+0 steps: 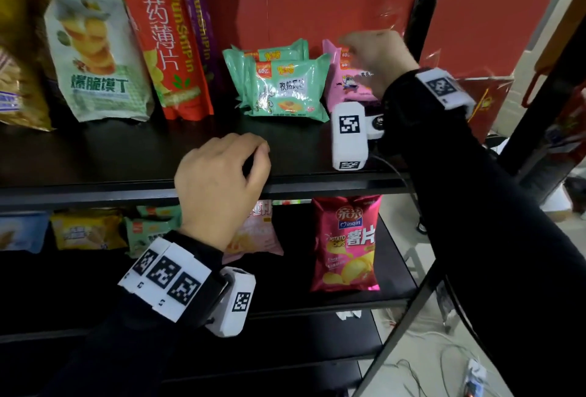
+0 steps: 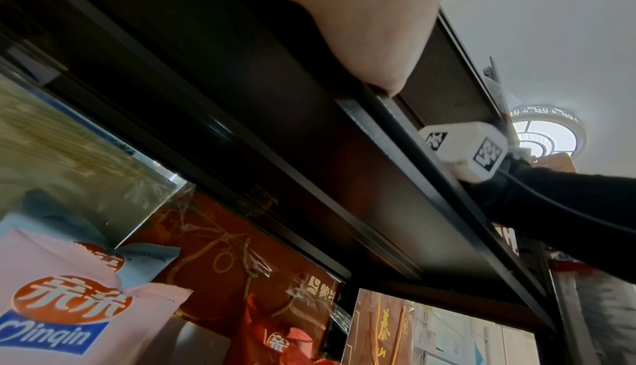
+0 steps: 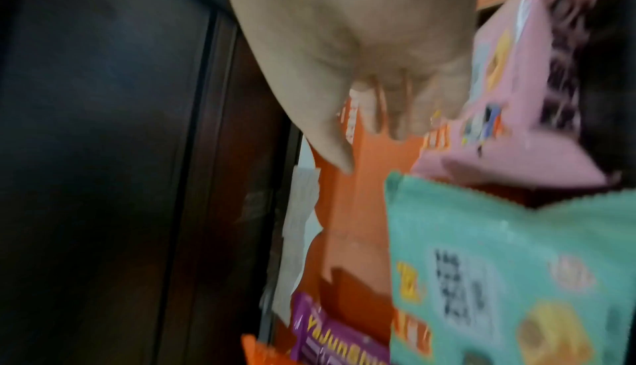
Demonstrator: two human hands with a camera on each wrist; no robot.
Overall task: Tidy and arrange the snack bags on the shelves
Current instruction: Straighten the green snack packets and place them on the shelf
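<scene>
Left hand (image 1: pixel 222 181) rests at the front edge of the upper shelf (image 1: pixel 126 155), fingers loosely curled, holding nothing. Right hand (image 1: pixel 377 57) is up at the pink bags (image 1: pixel 344 86) at the shelf's right end, just beside the green bags (image 1: pixel 285 89); whether it grips one, cannot tell (blurred). Red chip bag (image 1: pixel 345 244) stands on the lower shelf (image 1: pixel 396 276).

place: likely a shop | evidence: snack bags (image 1: pixel 287 89) on black shelves (image 1: pixel 203 182)
</scene>
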